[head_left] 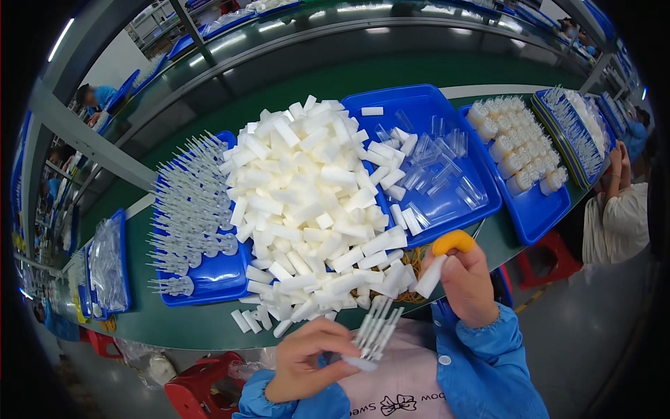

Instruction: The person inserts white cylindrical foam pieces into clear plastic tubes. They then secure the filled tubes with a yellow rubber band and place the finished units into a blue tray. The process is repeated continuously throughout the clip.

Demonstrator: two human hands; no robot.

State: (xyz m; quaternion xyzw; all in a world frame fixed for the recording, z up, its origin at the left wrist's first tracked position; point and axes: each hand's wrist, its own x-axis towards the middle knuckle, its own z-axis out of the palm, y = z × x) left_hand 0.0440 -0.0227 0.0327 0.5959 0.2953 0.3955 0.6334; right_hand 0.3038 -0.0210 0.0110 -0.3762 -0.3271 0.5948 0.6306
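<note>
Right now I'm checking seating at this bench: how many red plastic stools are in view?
3: one stool under the table edge by the left hand, another stool further left, a third stool right, beside a seated person. More may be hidden.

Left hand [310, 359] fingers curled; right hand [464, 279] pinching.

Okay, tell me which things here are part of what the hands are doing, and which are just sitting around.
In hand:
- left hand holds a bundle of slim translucent plastic tubes
- right hand, orange cot on one finger, holds a white rectangular plastic piece
- heap of the same white pieces

Lying about:
- blue tray of clear caps
- blue tray of white round-topped bottles
- red plastic stool
</note>
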